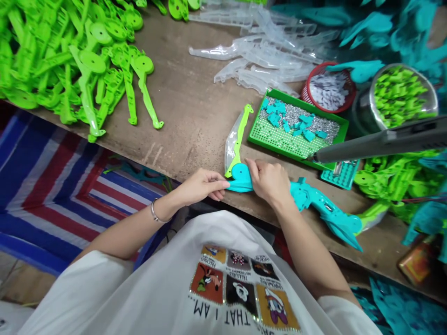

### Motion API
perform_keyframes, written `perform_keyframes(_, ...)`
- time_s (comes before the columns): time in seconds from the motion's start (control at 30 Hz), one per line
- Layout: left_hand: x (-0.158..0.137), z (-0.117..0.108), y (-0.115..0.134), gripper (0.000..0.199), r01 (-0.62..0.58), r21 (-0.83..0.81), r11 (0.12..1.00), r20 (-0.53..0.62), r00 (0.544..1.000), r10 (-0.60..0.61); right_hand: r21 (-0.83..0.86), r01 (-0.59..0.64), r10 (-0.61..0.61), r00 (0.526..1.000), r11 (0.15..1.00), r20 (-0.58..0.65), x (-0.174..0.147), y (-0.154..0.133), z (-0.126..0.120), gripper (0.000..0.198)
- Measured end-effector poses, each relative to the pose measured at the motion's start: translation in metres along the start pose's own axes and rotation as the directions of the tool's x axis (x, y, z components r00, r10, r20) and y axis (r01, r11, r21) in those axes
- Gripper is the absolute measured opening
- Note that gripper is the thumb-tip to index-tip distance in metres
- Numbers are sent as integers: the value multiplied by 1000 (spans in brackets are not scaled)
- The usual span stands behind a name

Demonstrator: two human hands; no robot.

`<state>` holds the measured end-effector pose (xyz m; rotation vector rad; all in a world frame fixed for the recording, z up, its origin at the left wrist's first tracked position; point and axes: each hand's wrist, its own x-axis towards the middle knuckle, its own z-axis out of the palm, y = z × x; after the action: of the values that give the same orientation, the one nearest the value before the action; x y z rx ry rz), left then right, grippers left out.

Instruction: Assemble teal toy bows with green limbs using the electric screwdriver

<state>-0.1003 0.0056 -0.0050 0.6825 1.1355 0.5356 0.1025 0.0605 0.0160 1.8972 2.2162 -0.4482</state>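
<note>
At the table's front edge both hands are on a turquoise plastic part (240,173) with a round end. My left hand (204,186) pinches its narrow left tip between thumb and fingers. Over its right side lies my right hand (270,181), fingers curled round it; the part's covered stretch cannot be seen. A green arm with a clear curved blade (237,139) sticks up from the round end, pointing away from me. Right of my right wrist rests another turquoise assembly (323,211), with a green and clear piece at its far end.
Green parts (101,60) are heaped at left, with clear blades (258,56) at the back. A green tray (279,142) holds screws and small turquoise pieces. Beside it stand a red basket (305,93) and a metal bowl (375,104). A dark power screwdriver (377,142) reaches in from the right.
</note>
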Motion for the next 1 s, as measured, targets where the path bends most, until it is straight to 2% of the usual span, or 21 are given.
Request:
perform_keyframes(0.17,2,-6,-4,39,-16,-120,993,-28,1000,12,9,-1,2,993,1000,-122,3,2,7,53)
perform_keyframes(0.23,4,-5,-7,40,-51,-132,990,-59,997,43,63,56,-40,971,996,-237,3,6,14,47)
perform_keyframes(0.27,5,-4,-8,41,-62,-133,989,-70,996,53,98,125,-85,937,987,-339,3,10,19,43)
perform_keyframes(0.3,6,-3,-9,42,-72,-133,989,-79,995,62,126,213,-131,874,969,-468,2,15,22,37)
perform_keyframes(0.33,6,-2,-9,42,-78,-133,988,-83,994,67,139,305,-160,774,942,-613,1,21,25,29)
perform_keyframes(0.37,6,-2,-9,43,-82,-134,988,-85,994,71,133,382,-155,635,914,-757,-1,27,26,19)
perform_keyframes(0.4,6,-1,-9,45,-86,-138,987,-87,993,75,122,426,-107,475,897,-874,-4,35,25,9)
perform_keyframes(0.43,6,0,-9,46,-89,-143,986,-91,993,77,122,436,-23,313,892,-949,-7,43,22,13)
perform_keyframes(0.47,6,0,-9,48,-90,-151,984,-95,993,76,152,424,81,182,893,-980,-9,51,16,25)
perform_keyframes(0.5,7,1,-9,50,-89,-162,983,-102,992,73,219,411,190,110,885,-976,-11,59,9,37)
perform_keyframes(0.53,7,1,-9,51,-89,-173,981,-110,991,71,314,409,295,110,857,-949,-12,65,1,49)
perform_keyframes(0.57,7,1,-9,53,-91,-185,979,-119,990,70,427,420,388,178,801,-904,-11,71,-9,58)
perform_keyframes(0.6,7,2,-10,54,-95,-194,976,-127,989,71,545,435,457,296,717,-839,-9,74,-18,62)
perform_keyframes(0.67,8,2,-11,57,-112,-201,973,-137,987,85,736,435,500,544,519,-674,-1,76,-34,58)
perform_keyframes(0.7,8,3,-12,58,-122,-198,973,-139,986,95,792,432,485,629,431,-607,5,75,-41,51)
perform_keyframes(0.73,8,3,-13,59,-132,-193,972,-142,984,106,822,442,465,680,358,-567,10,72,-46,44)
perform_keyframes(0.77,8,3,-13,59,-141,-185,973,-145,983,115,831,467,445,702,301,-556,16,68,-50,37)
perform_keyframes(0.8,8,3,-14,60,-148,-177,973,-150,981,122,821,509,433,699,257,-569,21,63,-52,33)
perform_keyframes(0.87,7,4,-16,61,-160,-163,974,-164,977,133,775,599,425,659,201,-620,32,53,-52,28)
perform_keyframes(0.93,7,4,-18,61,-166,-150,975,-174,975,139,744,641,421,631,191,-652,42,46,-48,26)
perform_keyframes(1.0,7,4,-19,61,-165,-143,976,-176,975,139,736,649,400,632,195,-663,51,43,-41,28)
